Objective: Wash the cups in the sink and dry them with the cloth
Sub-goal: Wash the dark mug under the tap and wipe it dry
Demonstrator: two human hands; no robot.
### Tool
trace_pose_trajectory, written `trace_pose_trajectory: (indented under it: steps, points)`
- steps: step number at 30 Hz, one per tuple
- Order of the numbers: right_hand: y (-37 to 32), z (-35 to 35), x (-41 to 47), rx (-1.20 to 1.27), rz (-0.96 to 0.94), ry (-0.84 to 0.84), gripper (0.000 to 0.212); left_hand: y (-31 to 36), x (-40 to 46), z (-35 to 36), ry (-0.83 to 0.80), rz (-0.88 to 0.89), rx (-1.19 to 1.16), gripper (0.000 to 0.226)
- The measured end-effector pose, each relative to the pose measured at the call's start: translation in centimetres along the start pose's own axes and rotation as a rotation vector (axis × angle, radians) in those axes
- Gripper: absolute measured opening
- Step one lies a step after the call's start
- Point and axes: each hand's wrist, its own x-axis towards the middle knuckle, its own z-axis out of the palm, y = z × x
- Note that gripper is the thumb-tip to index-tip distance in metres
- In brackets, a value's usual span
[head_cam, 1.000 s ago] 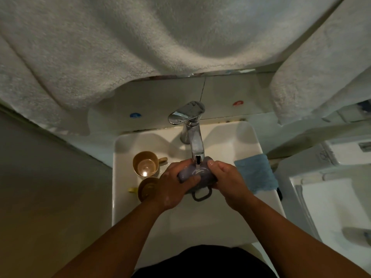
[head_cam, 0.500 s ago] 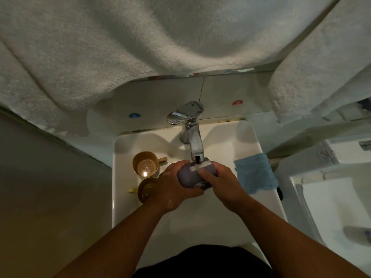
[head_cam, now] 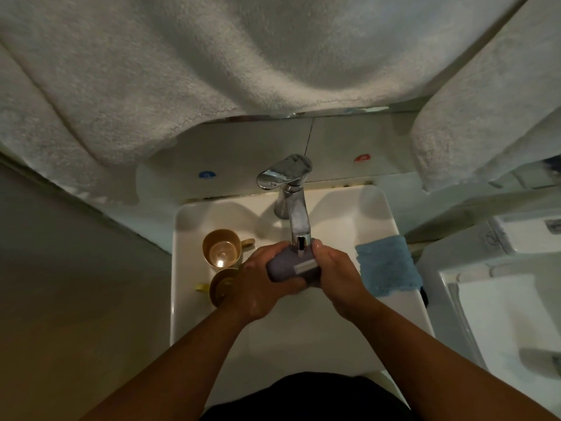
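Note:
A grey-purple cup (head_cam: 288, 267) lies on its side under the spout of the chrome tap (head_cam: 293, 202), held over the white sink (head_cam: 303, 329). My left hand (head_cam: 261, 284) grips it from the left and my right hand (head_cam: 337, 278) grips it from the right. A white label shows on the cup's side. Two tan cups stand at the sink's left: one upright and open (head_cam: 221, 249), one partly hidden behind my left hand (head_cam: 221, 287). A blue cloth (head_cam: 387, 265) lies on the sink's right rim.
Large white towels (head_cam: 212, 71) hang overhead and at the upper right (head_cam: 485, 117). A white toilet (head_cam: 501, 299) stands right of the sink. A grey wall runs along the left. Blue and red dot stickers mark the wall behind the tap.
The cup has been turned in my hands: its handle, seen hanging below a second ago, is now out of sight and the white label faces up. Both hands stay under the tap.

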Motion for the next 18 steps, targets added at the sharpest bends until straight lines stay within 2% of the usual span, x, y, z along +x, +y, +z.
trace_pose_trajectory:
  steps: [2, 4, 8, 10, 12, 18]
  points:
    - [-0.1, -0.2, -0.2, 0.013, -0.023, 0.013, 0.033, -0.1, 0.1, 0.1, 0.009, -0.049, -0.025, 0.075]
    - [0.0, -0.8, -0.6, 0.061, -0.033, 0.017, 0.029, 0.1, 0.1, 0.3, 0.020, -0.086, -0.006, 0.079]
    - [0.0, -1.9, -1.1, 0.047, -0.098, -0.013, 0.017, 1.4, -0.1, 1.3, -0.079, -0.220, -0.295, 0.066]
    - [-0.1, -2.2, -1.4, 0.021, -0.094, -0.069, 0.012, 1.5, 0.3, 1.7, -0.083, -0.205, -0.242, 0.065]
    - [0.0, -2.1, -1.7, -0.023, -0.074, -0.076, 0.016, 1.7, 0.8, 2.0, -0.051, -0.196, -0.228, 0.050]
    - [1.0, -1.8, -1.8, -0.085, -0.128, 0.004, 0.016, 2.8, 1.5, 2.4, 0.123, -0.416, -0.548, 0.026]
